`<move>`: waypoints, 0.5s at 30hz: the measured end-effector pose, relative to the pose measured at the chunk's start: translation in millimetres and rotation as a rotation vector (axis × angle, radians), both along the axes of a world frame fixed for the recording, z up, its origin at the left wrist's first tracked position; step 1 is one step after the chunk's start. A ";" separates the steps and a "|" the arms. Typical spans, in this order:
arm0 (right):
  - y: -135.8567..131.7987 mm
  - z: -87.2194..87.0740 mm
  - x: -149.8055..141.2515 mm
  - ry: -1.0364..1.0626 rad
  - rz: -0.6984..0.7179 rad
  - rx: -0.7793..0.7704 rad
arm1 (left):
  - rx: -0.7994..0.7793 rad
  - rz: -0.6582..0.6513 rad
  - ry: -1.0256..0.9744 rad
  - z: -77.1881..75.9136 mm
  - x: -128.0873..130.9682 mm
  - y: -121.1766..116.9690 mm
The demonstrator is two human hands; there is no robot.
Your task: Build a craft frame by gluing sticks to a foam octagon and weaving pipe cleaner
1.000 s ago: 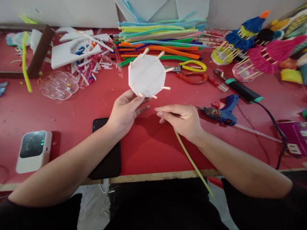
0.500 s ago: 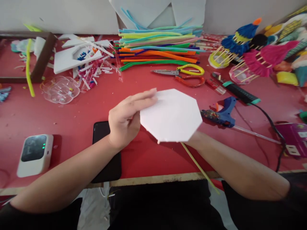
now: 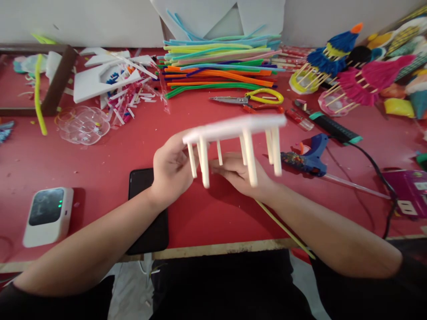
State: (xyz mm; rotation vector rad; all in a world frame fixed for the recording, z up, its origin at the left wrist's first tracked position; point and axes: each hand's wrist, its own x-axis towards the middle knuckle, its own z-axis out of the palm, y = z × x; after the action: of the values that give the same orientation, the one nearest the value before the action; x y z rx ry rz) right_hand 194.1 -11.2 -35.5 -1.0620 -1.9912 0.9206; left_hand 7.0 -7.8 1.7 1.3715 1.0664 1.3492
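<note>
A white foam octagon [image 3: 230, 127], seen nearly edge-on, has several short wooden sticks [image 3: 250, 162] standing out of its underside like legs. At its left edge my left hand [image 3: 169, 166] is closed on the board, its fingers partly behind it. Under the board, behind the sticks, lies my right hand [image 3: 236, 177] with its fingers drawn together. A yellow-green pipe cleaner [image 3: 283, 229] comes out from below this hand and trails over the table's front edge; its gripped end is hidden.
Pipe cleaners [image 3: 220, 66] of many colours lie at the back, before scissors [image 3: 233, 100]. On the right are a glue gun [image 3: 312, 158], a black-and-teal tool [image 3: 335, 129] and stick-and-yarn models [image 3: 363, 82]. A phone [image 3: 147, 235] and a white device [image 3: 48, 215] lie left.
The foam octagon has tipped up from showing its flat top to nearly edge-on, bringing its sticks and my right hand into view. The pipe cleaner's free end has shifted slightly right.
</note>
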 end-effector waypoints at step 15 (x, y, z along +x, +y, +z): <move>-6.5 13.9 -2.3 0.059 -0.130 0.207 | -0.466 -0.082 -0.285 -6.7 2.9 21.3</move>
State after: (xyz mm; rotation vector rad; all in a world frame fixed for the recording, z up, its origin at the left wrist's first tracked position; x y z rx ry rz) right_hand 191.8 -17.8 -21.6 -1.0216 -1.8983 0.6537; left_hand 9.8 13.5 -5.0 0.8435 1.0349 1.1060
